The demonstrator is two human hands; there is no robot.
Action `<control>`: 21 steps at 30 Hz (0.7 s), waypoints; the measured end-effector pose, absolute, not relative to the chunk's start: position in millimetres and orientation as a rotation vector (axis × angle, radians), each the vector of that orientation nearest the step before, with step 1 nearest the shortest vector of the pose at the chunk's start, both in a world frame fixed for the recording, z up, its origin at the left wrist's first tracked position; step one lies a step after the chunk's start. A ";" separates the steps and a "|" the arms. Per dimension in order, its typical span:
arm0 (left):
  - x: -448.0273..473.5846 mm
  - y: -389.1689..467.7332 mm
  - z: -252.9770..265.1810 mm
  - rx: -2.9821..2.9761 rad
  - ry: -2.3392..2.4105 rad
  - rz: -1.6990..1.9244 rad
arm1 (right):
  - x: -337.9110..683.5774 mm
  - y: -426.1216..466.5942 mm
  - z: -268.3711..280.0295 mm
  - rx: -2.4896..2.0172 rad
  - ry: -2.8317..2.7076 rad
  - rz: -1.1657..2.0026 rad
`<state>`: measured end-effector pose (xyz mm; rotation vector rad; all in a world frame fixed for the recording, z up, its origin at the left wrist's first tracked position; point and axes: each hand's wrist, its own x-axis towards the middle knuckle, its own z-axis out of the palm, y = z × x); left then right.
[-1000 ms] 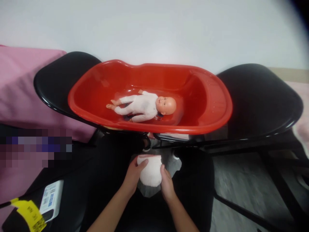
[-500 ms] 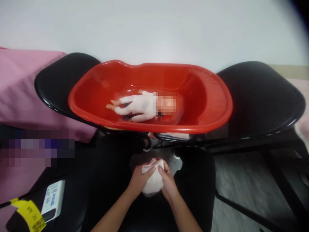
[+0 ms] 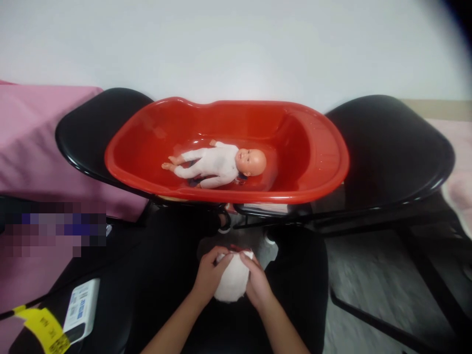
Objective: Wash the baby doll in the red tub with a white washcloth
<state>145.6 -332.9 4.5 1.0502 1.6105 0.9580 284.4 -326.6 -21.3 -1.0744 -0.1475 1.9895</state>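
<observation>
Above my lap, a white cloth hangs between my two hands. My left hand pinches its upper left part, thumb on top. On the upper right side, my right hand grips it the same way. Some fingertips are hidden behind the cloth. Beyond my knees stands a red baby tub. A baby doll with a white cloth body lies on its back inside, head to the right and feet to the left. Neither hand touches the tub or the doll.
Black chair seats flank the tub, partly under its ends. Pink fabric drapes at the left. A white power bank and a yellow tag lie at lower left. A white wall rises behind the tub.
The cloth is spread flatter between my hands, where it was more folded and bunched at the top. The view has shifted slightly. The doll and tub stay where they were.
</observation>
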 end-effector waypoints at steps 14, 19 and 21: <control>118.2 -316.9 41.9 1.438 1.665 0.739 | 289.3 -333.7 -16.0 -0.948 -0.592 2.282; 109.3 -260.4 97.1 1.835 1.503 0.898 | 283.3 -265.8 17.0 -0.908 -1.029 2.104; 108.8 -219.4 121.7 1.718 1.488 1.024 | 275.3 -221.0 42.2 -0.891 -1.239 1.954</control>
